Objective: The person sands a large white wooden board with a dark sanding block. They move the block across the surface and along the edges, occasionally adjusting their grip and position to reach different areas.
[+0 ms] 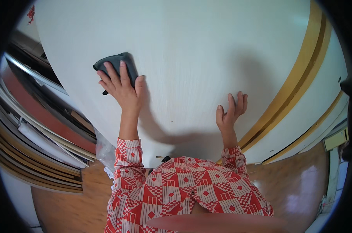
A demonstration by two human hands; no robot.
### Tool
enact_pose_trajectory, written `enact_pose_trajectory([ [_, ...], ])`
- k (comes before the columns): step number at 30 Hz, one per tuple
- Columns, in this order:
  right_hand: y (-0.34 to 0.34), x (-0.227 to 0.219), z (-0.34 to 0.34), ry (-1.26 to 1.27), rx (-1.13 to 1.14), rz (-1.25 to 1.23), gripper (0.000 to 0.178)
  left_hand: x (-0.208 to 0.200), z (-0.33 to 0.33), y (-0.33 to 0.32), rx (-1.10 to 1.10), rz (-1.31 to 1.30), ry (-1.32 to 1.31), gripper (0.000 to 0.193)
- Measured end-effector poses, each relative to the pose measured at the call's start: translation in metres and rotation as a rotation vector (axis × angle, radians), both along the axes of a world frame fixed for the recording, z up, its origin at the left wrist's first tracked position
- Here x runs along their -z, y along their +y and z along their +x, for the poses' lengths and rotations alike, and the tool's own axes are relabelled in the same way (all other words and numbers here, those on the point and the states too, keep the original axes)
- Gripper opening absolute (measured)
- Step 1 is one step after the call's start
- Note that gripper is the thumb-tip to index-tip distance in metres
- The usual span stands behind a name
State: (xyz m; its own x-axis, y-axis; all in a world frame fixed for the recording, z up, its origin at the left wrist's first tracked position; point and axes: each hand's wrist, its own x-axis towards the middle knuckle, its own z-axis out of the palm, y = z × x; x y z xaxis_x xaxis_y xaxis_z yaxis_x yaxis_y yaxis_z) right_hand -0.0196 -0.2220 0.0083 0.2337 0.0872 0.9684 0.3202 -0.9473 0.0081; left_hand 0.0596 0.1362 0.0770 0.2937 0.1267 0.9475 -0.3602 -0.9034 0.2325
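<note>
We have the dark grey-green cloth (116,61) at the left of the white panel (183,62), under our left hand (124,91), whose fingers are spread over it, thumb out to the side, pinching nothing. Our right hand (229,116) is empty near the panel's right side, its fingers loosely curled and slightly apart; whether they touch the surface we cannot tell. We judge the cloth light, soft and hard to damage, apt to bunch or slide on the smooth face; a broad flat palm over its folded middle should hold it best.
</note>
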Motion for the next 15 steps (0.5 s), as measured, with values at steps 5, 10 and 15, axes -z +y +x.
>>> enact_pose_trajectory([
  [5, 0.002, 0.006, -0.002, 0.041, 0.010, -0.011, 0.052, 0.032, -0.012, -0.054, 0.140, 0.145, 0.058, 0.079],
  [10, -0.004, 0.013, -0.008, 0.098, -0.001, -0.064, 0.052, 0.097, -0.056, -0.161, 0.405, 0.611, 0.111, 0.071],
  [15, -0.010, 0.020, -0.012, 0.161, -0.044, -0.080, 0.051, 0.127, -0.054, -0.147, 0.339, 0.585, 0.102, 0.067],
])
